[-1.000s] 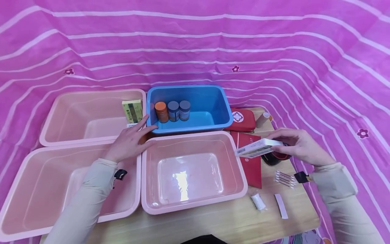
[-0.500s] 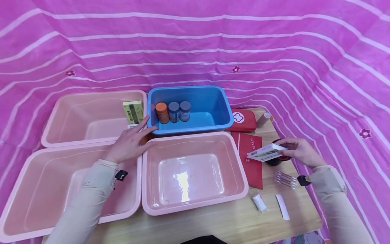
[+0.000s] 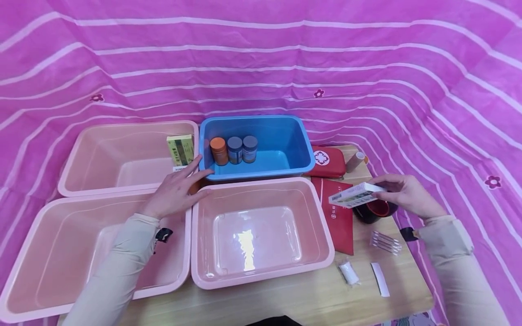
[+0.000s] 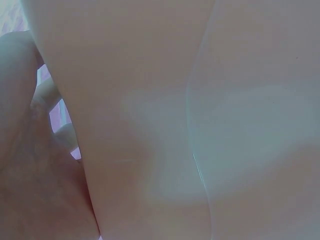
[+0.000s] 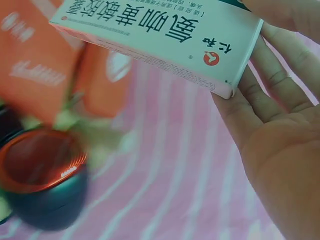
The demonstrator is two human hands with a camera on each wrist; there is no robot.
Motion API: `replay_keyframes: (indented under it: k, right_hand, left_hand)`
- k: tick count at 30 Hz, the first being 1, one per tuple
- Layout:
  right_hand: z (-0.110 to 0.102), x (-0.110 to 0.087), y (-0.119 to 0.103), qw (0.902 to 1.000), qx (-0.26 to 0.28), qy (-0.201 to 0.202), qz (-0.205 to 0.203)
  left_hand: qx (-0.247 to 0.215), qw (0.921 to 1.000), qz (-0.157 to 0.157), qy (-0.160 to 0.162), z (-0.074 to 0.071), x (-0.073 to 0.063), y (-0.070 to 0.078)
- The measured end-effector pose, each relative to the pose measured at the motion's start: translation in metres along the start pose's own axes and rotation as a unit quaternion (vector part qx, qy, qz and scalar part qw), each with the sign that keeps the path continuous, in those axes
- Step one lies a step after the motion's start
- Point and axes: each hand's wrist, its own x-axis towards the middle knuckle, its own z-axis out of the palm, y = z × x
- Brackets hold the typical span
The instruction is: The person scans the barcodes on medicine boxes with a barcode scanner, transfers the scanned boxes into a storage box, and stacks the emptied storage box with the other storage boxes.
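Note:
My right hand [image 3: 403, 194] pinches one end of a white medicine box [image 3: 354, 195] between thumb and fingers. It holds the box tilted above the table, over a red flat folder [image 3: 341, 233] and a black cup with a red inside [image 3: 369, 213]. In the right wrist view, dark Chinese print covers the box's broad face. My left hand [image 3: 173, 192] lies with spread fingers across the rims where the pink bins [image 3: 261, 280] and the blue bin [image 3: 254, 174] meet. A green-yellow medicine box [image 3: 181, 149] stands in the back left pink bin, partly behind that hand.
Inside the blue bin are an orange bottle [image 3: 219, 151] and two grey-capped bottles [image 3: 242, 150]. A red first-aid case [image 3: 330, 163] and a brownish roll [image 3: 355, 162] lie at the back right. Cotton swabs [image 3: 386, 243], a white roll [image 3: 349, 273] and a white strip [image 3: 380, 279] lie nearer.
The right hand first drew the white medicine box right and down, off the front pink bin's edge, then raised it slightly. The left hand has stayed on the rims.

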Motion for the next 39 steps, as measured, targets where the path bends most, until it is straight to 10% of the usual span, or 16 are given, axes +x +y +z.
replay_keyframes:
  k: [10,18,27,33,39]
  right_hand:
    - [0.01,0.076,-0.127,0.9869,-0.068,-0.049,-0.138]
    - [0.078,0.178,-0.203,0.9537,-0.043,-0.14,-0.263]
    - [0.185,0.274,-0.254,0.9431,-0.043,-0.231,-0.235]
    - [0.251,0.318,-0.243,0.9536,-0.119,-0.238,-0.141]
    - [0.293,0.336,-0.221,0.9429,-0.195,-0.244,-0.116]
  left_hand:
    - [-0.004,0.9999,-0.005,0.008,0.003,0.0,0.003]
    - [-0.005,0.9989,0.02,0.042,0.01,0.001,0.006]
    - [0.003,0.9973,0.038,0.063,0.019,0.009,0.018]
    - [0.003,0.9933,0.076,0.088,0.021,0.015,0.026]
    - [0.012,0.9954,0.067,0.067,0.022,0.016,0.034]
